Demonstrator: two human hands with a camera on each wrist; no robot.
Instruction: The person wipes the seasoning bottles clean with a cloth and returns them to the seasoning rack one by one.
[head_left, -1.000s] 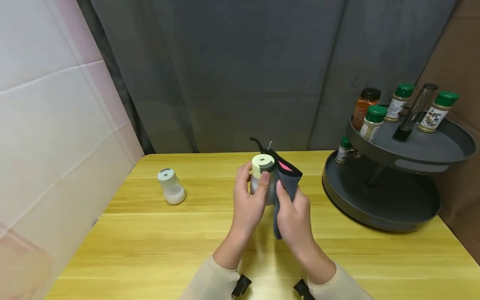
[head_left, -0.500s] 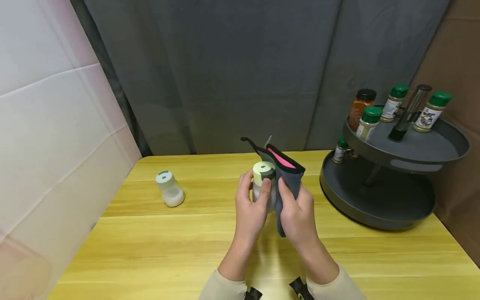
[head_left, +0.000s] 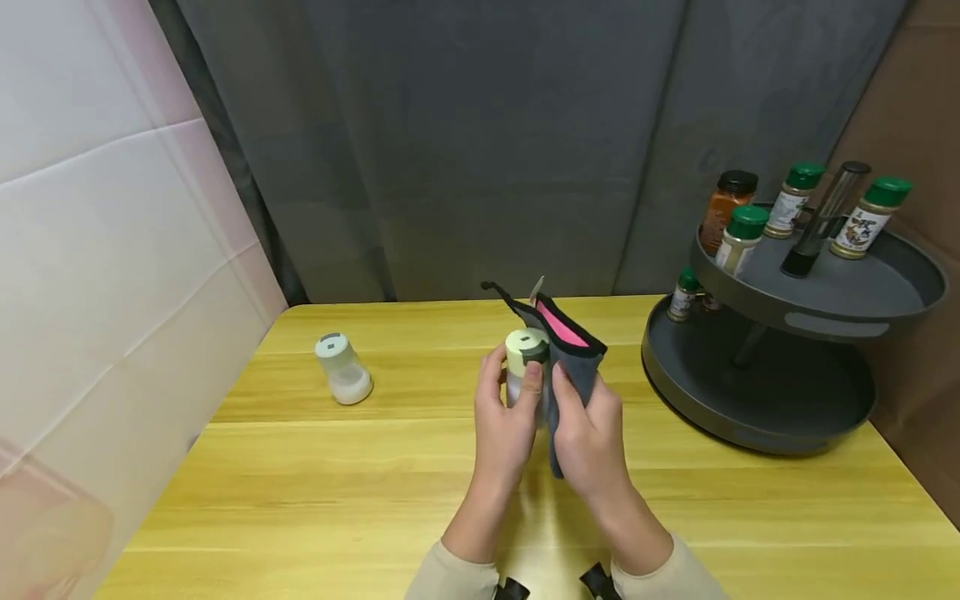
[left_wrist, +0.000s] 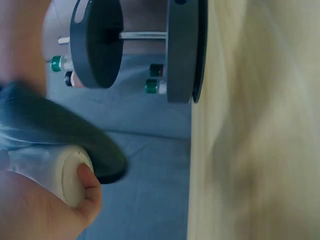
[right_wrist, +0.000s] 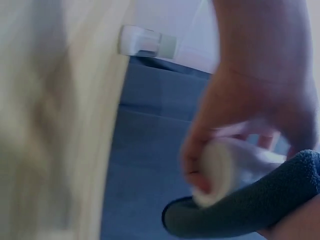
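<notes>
In the head view my left hand (head_left: 504,429) grips a clear jar with a pale yellow-green lid (head_left: 525,343), held upright over the table. My right hand (head_left: 592,442) pinches a grey cloth (head_left: 579,368) with black edging and a pink inner side, its thumb on the near face. The cloth lies against the jar's right side. From the left wrist, the jar's round base (left_wrist: 74,175) shows with a fingertip curled on it, beside the cloth (left_wrist: 65,127). The right wrist view has the same base (right_wrist: 216,172) just above the cloth (right_wrist: 240,215).
A similar jar with a whitish lid (head_left: 343,371) stands on the wooden table (head_left: 337,483) at the left. On the right is a dark two-tier rack (head_left: 757,400) bearing several spice bottles, among them a green-capped one (head_left: 870,218). A grey curtain (head_left: 465,150) hangs behind.
The cloth's top has opened wider, showing more pink. The jar has come slightly lower and nearer in the head view, both hands keeping their holds.
</notes>
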